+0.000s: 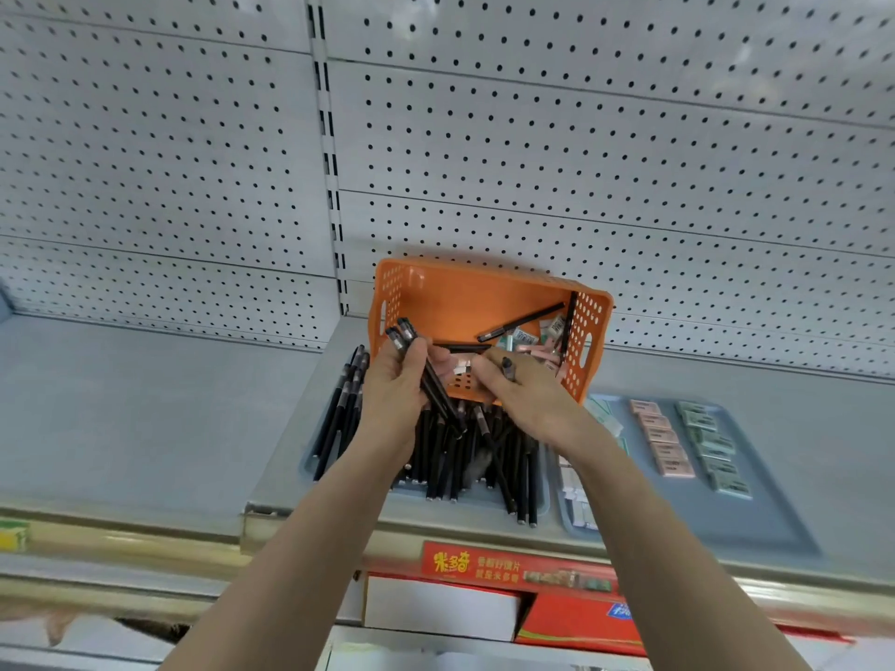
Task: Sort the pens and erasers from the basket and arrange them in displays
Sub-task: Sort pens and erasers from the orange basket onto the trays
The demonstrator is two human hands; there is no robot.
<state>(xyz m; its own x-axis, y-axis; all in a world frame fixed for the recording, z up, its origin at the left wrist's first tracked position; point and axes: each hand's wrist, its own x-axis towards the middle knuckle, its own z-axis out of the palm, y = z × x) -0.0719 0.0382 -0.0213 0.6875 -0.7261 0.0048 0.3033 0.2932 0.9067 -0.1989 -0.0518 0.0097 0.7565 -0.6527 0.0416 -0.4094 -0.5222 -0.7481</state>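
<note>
An orange perforated basket (588, 343) stands tilted on the grey shelf against the pegboard, with two loose black pens (520, 323) and several erasers (532, 339) inside. My left hand (394, 385) grips a bundle of black pens (436, 385) at the basket's front edge. My right hand (528, 385) is closed on one black pen (507, 368) beside it. Below both hands a grey tray (545, 496) holds a pile of black pens. To the right, a second grey tray (775, 520) carries rows of pink erasers (661, 445), green erasers (714, 447) and white erasers (578, 501).
White pegboard (581, 162) backs the shelf. The shelf surface (145, 418) stretches left of the pen tray. Below the shelf's front rail sit a red box (576, 617) and a white box (440, 607). A yellow label (12, 535) shows at far left.
</note>
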